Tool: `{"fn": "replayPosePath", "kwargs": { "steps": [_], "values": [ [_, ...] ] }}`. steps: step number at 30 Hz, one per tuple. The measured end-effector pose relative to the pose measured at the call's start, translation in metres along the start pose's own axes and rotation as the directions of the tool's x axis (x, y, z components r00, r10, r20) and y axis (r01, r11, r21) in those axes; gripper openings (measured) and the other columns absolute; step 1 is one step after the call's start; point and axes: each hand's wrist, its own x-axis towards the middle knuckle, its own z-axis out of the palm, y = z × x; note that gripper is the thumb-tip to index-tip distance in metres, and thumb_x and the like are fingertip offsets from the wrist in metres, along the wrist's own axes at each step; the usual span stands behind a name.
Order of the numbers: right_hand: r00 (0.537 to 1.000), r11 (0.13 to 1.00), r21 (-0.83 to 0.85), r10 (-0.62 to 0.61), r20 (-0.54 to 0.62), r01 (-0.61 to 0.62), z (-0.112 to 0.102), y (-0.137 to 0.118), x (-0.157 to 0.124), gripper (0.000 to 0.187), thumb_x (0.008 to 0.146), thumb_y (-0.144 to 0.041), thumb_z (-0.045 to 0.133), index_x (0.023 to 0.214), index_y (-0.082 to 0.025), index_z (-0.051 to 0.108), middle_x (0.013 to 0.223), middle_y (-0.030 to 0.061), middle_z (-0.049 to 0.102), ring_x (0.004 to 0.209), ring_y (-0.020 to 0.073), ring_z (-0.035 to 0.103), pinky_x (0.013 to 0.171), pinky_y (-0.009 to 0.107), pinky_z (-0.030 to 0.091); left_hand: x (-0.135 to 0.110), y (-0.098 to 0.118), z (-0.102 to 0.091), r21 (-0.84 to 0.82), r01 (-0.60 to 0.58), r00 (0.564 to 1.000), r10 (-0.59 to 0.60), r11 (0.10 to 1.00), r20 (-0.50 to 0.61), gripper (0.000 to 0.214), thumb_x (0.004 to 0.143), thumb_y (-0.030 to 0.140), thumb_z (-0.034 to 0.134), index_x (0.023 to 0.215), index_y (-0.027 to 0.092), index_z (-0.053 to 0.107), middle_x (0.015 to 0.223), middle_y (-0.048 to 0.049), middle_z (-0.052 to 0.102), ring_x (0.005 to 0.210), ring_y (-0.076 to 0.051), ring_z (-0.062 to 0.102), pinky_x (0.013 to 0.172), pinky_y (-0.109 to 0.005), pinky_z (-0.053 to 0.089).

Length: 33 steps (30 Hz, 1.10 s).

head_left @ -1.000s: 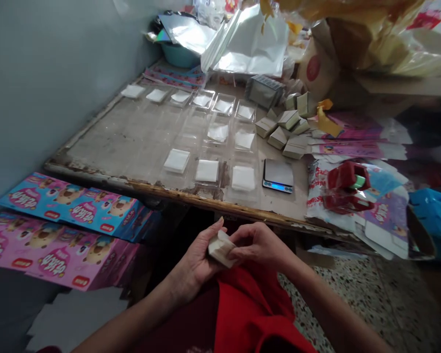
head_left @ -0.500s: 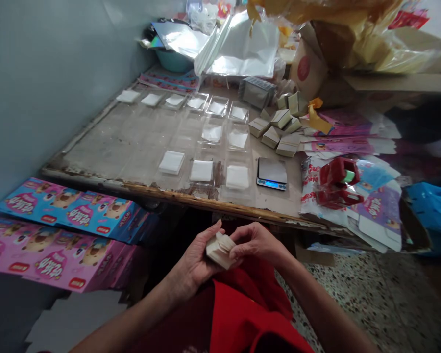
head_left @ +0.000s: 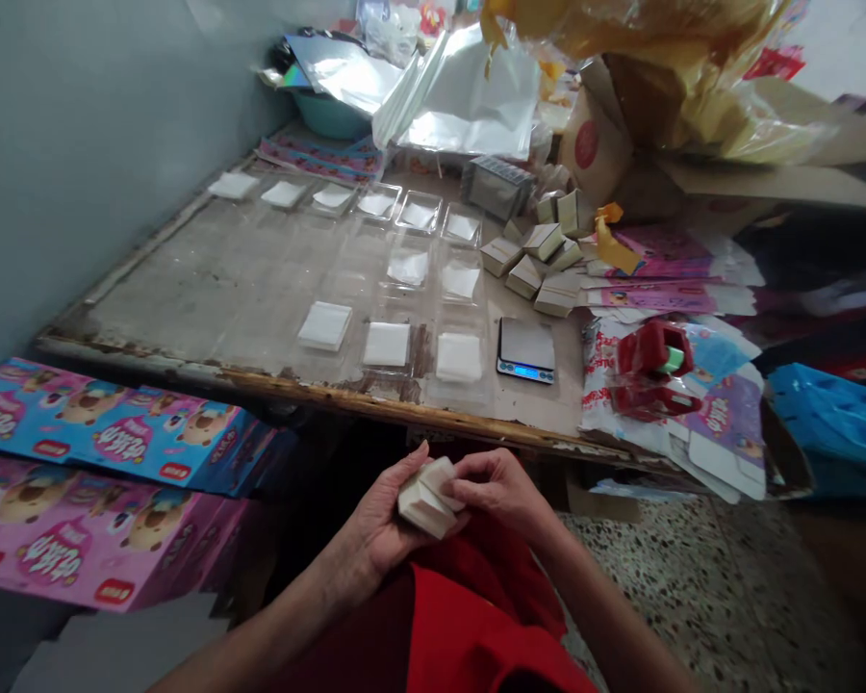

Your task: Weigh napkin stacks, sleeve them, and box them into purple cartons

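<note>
My left hand (head_left: 381,527) is closed round a thick stack of small cream paper sheets (head_left: 424,508), held over my lap in front of the table edge. The fingers of my right hand (head_left: 503,493) pinch the sheets at the stack's right upper side, where a few stand apart from the rest. Beyond my hands, clear plastic trays (head_left: 462,383) lie in columns on the table, several with white paper stacks (head_left: 387,344) in them. A small digital scale (head_left: 525,346) with a lit blue display sits right of them.
Banded cream paper blocks (head_left: 525,276) lie in a pile behind the scale. Right of it is a red tape dispenser (head_left: 653,356) on packaging. Blue and pink printed boxes (head_left: 165,433) are stacked at left. The table's wooden front edge (head_left: 375,409) runs before me.
My right fingers have shifted slightly on the stack, and its upper sheets are parted more widely. The view has turned a little to the right.
</note>
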Motion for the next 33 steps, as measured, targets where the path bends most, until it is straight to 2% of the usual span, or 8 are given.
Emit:
{"fn": "replayPosePath", "kwargs": {
  "steps": [10, 12, 14, 16, 17, 19, 22, 33],
  "values": [
    [0.906, 0.985, 0.149, -0.019, -0.423, 0.091, -0.043, -0.041, -0.004, 0.023, 0.071, -0.035, 0.083, 0.068, -0.015, 0.073, 0.065, 0.001, 0.069, 0.057, 0.0132, 0.056, 0.058, 0.025, 0.043, 0.009, 0.011, 0.009, 0.043, 0.083, 0.995, -0.081, 0.996, -0.049, 0.034, 0.087, 0.024, 0.074, 0.118, 0.019, 0.062, 0.105, -0.0136, 0.075, 0.093, -0.029, 0.075, 0.091, -0.06, 0.056],
    [0.737, 0.978, -0.074, -0.197, -0.646, 0.197, -0.069, -0.063, 0.002, 0.022, 0.075, -0.037, 0.08, 0.073, -0.017, 0.074, 0.067, 0.0009, 0.069, 0.059, 0.0147, 0.057, 0.061, 0.027, 0.044, 0.011, 0.012, 0.014, 0.074, 0.091, 0.99, -0.082, 0.993, -0.111, 0.034, 0.086, 0.021, 0.075, 0.116, 0.021, 0.061, 0.107, -0.0149, 0.074, 0.091, -0.027, 0.075, 0.091, -0.061, 0.055],
    [0.42, 0.869, -0.464, -0.491, -0.763, 0.172, -0.095, -0.082, 0.017, 0.016, 0.079, -0.034, 0.074, 0.078, -0.018, 0.075, 0.07, 0.001, 0.069, 0.063, 0.0169, 0.058, 0.065, 0.03, 0.044, 0.012, 0.013, 0.019, 0.108, 0.122, 0.986, -0.108, 0.987, -0.13, 0.039, 0.084, 0.021, 0.077, 0.119, 0.022, 0.059, 0.111, -0.0171, 0.073, 0.092, -0.028, 0.075, 0.091, -0.062, 0.055],
    [0.202, 0.584, -0.81, -0.789, -0.58, -0.042, -0.117, -0.091, 0.039, 0.011, 0.083, -0.029, 0.069, 0.082, -0.02, 0.076, 0.074, 0.0022, 0.072, 0.07, 0.0192, 0.06, 0.072, 0.033, 0.043, 0.012, 0.014, 0.023, 0.126, 0.145, 0.983, -0.129, 0.981, -0.129, 0.044, 0.083, 0.021, 0.079, 0.122, 0.021, 0.058, 0.112, -0.0179, 0.073, 0.094, -0.028, 0.075, 0.092, -0.062, 0.054],
    [0.21, 0.4, -0.904, -0.881, -0.425, -0.149, -0.126, -0.091, 0.051, 0.011, 0.085, -0.026, 0.067, 0.084, -0.021, 0.076, 0.077, 0.0029, 0.073, 0.073, 0.0199, 0.061, 0.077, 0.034, 0.042, 0.011, 0.016, 0.024, 0.13, 0.147, 0.983, -0.131, 0.98, -0.125, 0.046, 0.083, 0.022, 0.079, 0.123, 0.021, 0.058, 0.111, -0.0181, 0.073, 0.094, -0.028, 0.075, 0.092, -0.061, 0.055],
    [0.395, 0.068, -0.971, -0.905, -0.156, -0.229, -0.138, -0.084, 0.072, 0.012, 0.089, -0.022, 0.065, 0.085, -0.021, 0.076, 0.08, 0.0037, 0.075, 0.078, 0.0198, 0.062, 0.084, 0.035, 0.037, 0.01, 0.021, 0.025, 0.135, 0.144, 0.985, -0.13, 0.98, -0.112, 0.047, 0.083, 0.022, 0.079, 0.125, 0.02, 0.057, 0.11, -0.0181, 0.074, 0.094, -0.028, 0.075, 0.091, -0.06, 0.056],
    [0.643, -0.114, -0.975, -0.765, -0.035, -0.189, -0.144, -0.07, 0.087, 0.011, 0.093, -0.021, 0.065, 0.091, -0.021, 0.075, 0.084, 0.0045, 0.076, 0.081, 0.0194, 0.062, 0.09, 0.037, 0.031, 0.012, 0.029, 0.024, 0.132, 0.129, 0.987, -0.115, 0.983, -0.109, 0.047, 0.084, 0.021, 0.078, 0.126, 0.02, 0.057, 0.11, -0.0172, 0.074, 0.092, -0.027, 0.075, 0.089, -0.059, 0.057],
    [0.752, 0.401, -0.914, -0.582, -0.309, -0.065, -0.165, -0.079, 0.076, 0.028, 0.086, -0.038, 0.076, 0.107, -0.018, 0.076, 0.089, 0.0069, 0.072, 0.08, 0.0207, 0.063, 0.075, 0.033, 0.045, 0.011, 0.041, 0.024, 0.153, 0.163, 0.977, -0.138, 0.975, -0.16, 0.068, 0.086, 0.012, 0.073, 0.147, 0.02, 0.041, 0.115, -0.0189, 0.075, 0.103, -0.03, 0.075, 0.101, -0.066, 0.049]
  ]
}}
